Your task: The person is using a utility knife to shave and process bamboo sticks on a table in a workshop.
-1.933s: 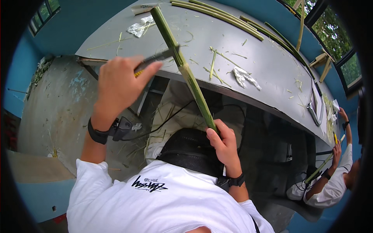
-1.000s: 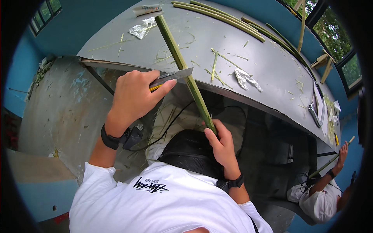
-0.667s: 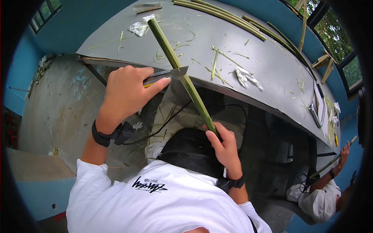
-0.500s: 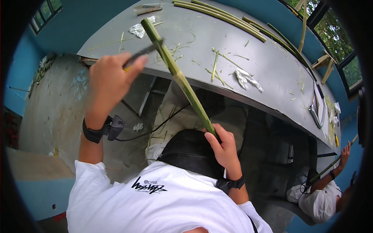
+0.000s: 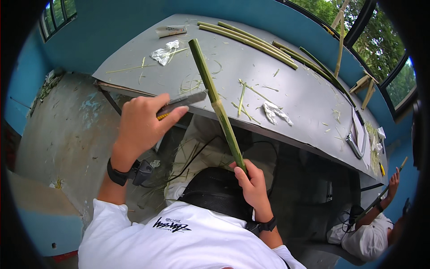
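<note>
Wrapped around a utility knife (image 5: 182,103) with a yellow part on its handle, my left hand (image 5: 141,125) is closed. The knife's grey blade points right and lies beside a green bamboo stick (image 5: 207,74), just above its pale node; I cannot tell whether it touches. My right hand (image 5: 254,186) grips the stick's lower end near my waist. The stick slants up and to the left from there, and its far end reaches over the grey table (image 5: 309,105). Patches of its skin look lighter than the rest.
Several bamboo poles (image 5: 246,42) lie along the table's far side. Crumpled tissues (image 5: 275,113), thin shavings (image 5: 242,99) and a paper cup (image 5: 171,31) are on it. A metal-framed tool (image 5: 357,145) rests at the right end. Another person (image 5: 369,231) sits at right, holding a stick.
My left hand has brought the knife down along the stick, from its upper part to just above the node. The stick stands slightly steeper, and the whole view has shifted a little.
</note>
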A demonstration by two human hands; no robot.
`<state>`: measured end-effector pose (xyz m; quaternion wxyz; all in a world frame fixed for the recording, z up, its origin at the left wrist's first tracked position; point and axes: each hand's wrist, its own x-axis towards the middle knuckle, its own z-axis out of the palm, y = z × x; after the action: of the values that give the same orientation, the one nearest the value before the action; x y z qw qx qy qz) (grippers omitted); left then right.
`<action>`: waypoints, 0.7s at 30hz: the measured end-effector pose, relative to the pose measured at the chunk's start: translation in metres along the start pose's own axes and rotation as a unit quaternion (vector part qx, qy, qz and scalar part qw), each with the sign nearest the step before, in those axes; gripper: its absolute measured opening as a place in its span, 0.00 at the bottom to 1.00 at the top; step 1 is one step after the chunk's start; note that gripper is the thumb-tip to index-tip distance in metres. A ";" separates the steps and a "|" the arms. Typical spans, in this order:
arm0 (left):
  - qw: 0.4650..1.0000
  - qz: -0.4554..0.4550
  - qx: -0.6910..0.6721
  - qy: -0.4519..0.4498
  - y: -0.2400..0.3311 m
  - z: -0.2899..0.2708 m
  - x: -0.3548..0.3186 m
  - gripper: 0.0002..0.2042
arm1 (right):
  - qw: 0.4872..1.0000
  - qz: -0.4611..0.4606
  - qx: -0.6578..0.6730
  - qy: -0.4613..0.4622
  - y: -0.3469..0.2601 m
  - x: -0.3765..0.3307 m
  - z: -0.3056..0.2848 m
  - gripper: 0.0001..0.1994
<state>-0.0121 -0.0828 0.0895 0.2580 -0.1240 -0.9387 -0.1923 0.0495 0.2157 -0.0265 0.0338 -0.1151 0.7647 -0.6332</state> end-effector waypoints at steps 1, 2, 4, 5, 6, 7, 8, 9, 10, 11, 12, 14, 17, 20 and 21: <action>1.000 0.001 -0.008 -0.021 0.006 0.006 -0.001 0.25 | 1.000 -0.006 -0.011 0.003 0.001 0.000 -0.001 0.10; 0.999 0.002 -0.015 -0.044 0.012 0.011 -0.002 0.25 | 1.000 -0.010 -0.021 0.005 0.002 0.001 -0.001 0.10; 0.997 -0.004 -0.025 -0.074 0.017 0.017 -0.003 0.25 | 0.999 -0.013 -0.032 0.010 0.002 -0.001 -0.001 0.10; 0.996 -0.008 -0.027 -0.082 0.018 0.019 -0.001 0.26 | 0.999 -0.013 -0.033 0.013 0.001 -0.001 -0.001 0.10; 0.996 -0.013 -0.030 -0.089 0.018 0.020 0.000 0.26 | 0.999 -0.014 -0.034 0.017 0.000 -0.002 0.000 0.10; 0.996 -0.014 -0.027 -0.090 0.016 0.021 0.001 0.26 | 0.999 -0.008 -0.037 0.019 -0.001 -0.002 -0.001 0.09; 0.995 -0.014 -0.023 -0.092 0.015 0.022 0.001 0.26 | 0.999 -0.002 -0.040 0.021 -0.001 -0.002 -0.001 0.09; 0.995 -0.014 -0.019 -0.094 0.014 0.022 0.000 0.26 | 0.999 0.005 -0.043 0.023 -0.002 -0.002 -0.001 0.10; 0.995 -0.015 -0.019 -0.096 0.013 0.021 0.000 0.26 | 0.999 0.000 -0.045 0.023 -0.002 -0.001 0.000 0.09; 0.995 -0.017 -0.020 -0.097 0.013 0.021 0.000 0.26 | 0.999 -0.005 -0.047 0.023 -0.003 -0.001 0.000 0.09; 0.995 -0.019 -0.020 -0.098 0.012 0.020 -0.001 0.26 | 0.998 -0.009 -0.050 0.022 -0.003 -0.001 0.000 0.09; 0.993 -0.028 -0.022 -0.110 0.015 0.016 -0.002 0.27 | 0.998 -0.009 -0.065 0.009 -0.003 -0.002 -0.003 0.09; 0.993 -0.025 -0.004 -0.115 0.017 0.003 -0.003 0.27 | 0.996 -0.030 -0.083 0.002 -0.007 -0.004 -0.006 0.08; 0.994 -0.018 0.024 -0.104 0.015 -0.001 -0.001 0.27 | 0.994 -0.050 -0.100 0.004 -0.010 -0.004 -0.007 0.08; 0.995 -0.015 0.034 -0.097 0.014 -0.001 0.000 0.27 | 0.993 -0.057 -0.107 0.005 -0.011 -0.003 -0.008 0.08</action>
<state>-0.0071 -0.0705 0.0949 0.1671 -0.1192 -0.9669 -0.1513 0.0527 0.2219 -0.0145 -0.0189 -0.1580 0.8204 -0.5493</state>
